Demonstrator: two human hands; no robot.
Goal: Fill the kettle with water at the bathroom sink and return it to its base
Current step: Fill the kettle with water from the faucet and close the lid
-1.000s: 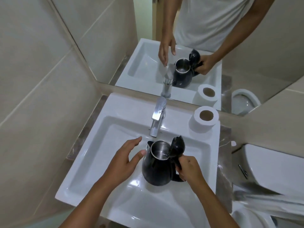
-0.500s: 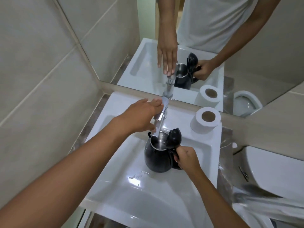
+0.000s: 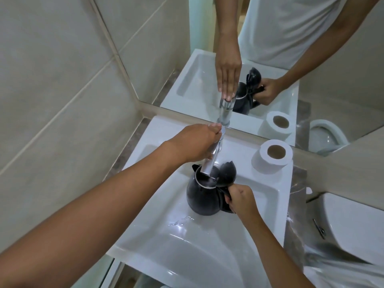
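Observation:
A black kettle (image 3: 202, 197) with its lid flipped open stands in the white sink (image 3: 207, 246), its steel mouth directly under the chrome tap (image 3: 209, 165). My right hand (image 3: 241, 199) grips the kettle's handle on its right side. My left hand (image 3: 195, 143) lies over the tap's lever, fingers wrapped on it. Whether water runs from the spout into the kettle I cannot tell. A few drops lie on the basin in front of the kettle.
A toilet paper roll (image 3: 273, 155) stands on the sink's back right corner. A mirror (image 3: 270, 59) rises behind the sink. A tiled wall (image 3: 52, 90) closes the left side. A white toilet cistern (image 3: 349, 227) sits to the right.
My left hand went from beside the kettle up onto the tap lever. My right hand shifted the kettle back, so its mouth now sits under the spout.

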